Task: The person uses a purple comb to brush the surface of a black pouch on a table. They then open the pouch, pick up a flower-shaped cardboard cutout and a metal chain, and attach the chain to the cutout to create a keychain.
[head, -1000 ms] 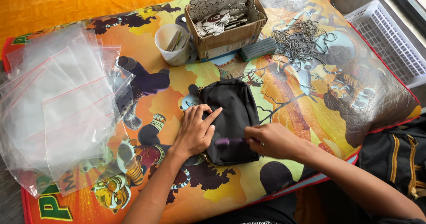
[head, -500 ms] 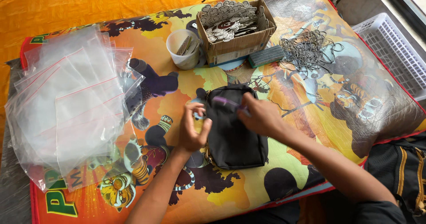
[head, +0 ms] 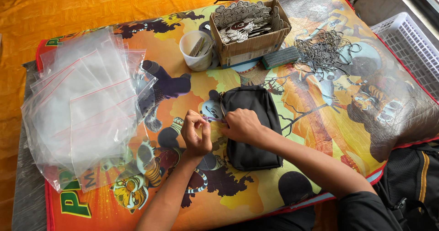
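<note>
- I see my left hand at frame centre, fingers pinched on something small, beside the black fabric zip pouch.
- My right hand is closed, gripping the pouch's left edge.
- Clear plastic zip bags lie at frame left.

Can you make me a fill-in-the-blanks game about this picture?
Both hands, left hand and right hand, meet at the edge of a ____ pouch.
The tags sit in a ____ box.
The clear bags lie to the person's ____.

Missing words: black; cardboard; left
</note>
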